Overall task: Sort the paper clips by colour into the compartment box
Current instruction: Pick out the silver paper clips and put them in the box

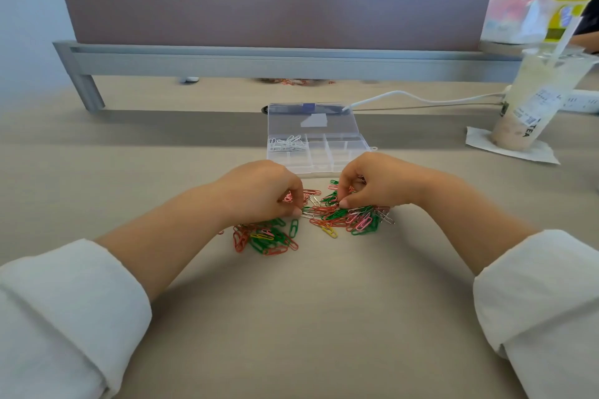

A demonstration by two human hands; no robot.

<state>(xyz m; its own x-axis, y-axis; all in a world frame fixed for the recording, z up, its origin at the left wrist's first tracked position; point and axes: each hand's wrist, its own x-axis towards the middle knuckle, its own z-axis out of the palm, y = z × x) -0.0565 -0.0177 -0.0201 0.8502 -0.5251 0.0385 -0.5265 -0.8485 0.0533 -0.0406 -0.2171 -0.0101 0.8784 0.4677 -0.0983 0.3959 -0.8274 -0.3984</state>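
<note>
the paper clips [311, 220] lie loose on the bench [291, 317] in the middle of the frame. one heap sits at lower left of centre and a second spreads to the right, with red, green, pink, yellow and silver all mixed and overlapping. the likeliest slip starts there: the clips look hooked through each other, so lifting one could drag a neighbour of another colour along, and that stray could land in the wrong cell. the compartment box [337, 168] sits just above the hands, its lid [311, 121] folded back. only the upper left cell holds anything, a bunch of white clips [288, 143]. the cells are small and close together, so a drop from high up could bounce over a divider. both wrists also hang close to the near rim, and a careless reach might nudge the light box. at far right a drink cup [531, 104] stands well apart, and i judge it a lesser risk.

the left hand [262, 193] is knuckles up, fingers curled under, thumb and fingertips seemingly pinching a pink clip [287, 196] at the heap's upper edge. the right hand [372, 181] mirrors it, fingers bent down into the right heap with the thumb tip on the clips. i cannot tell whether it has closed on one. both forearms angle in from the lower corners, sleeves rolled back.
</note>
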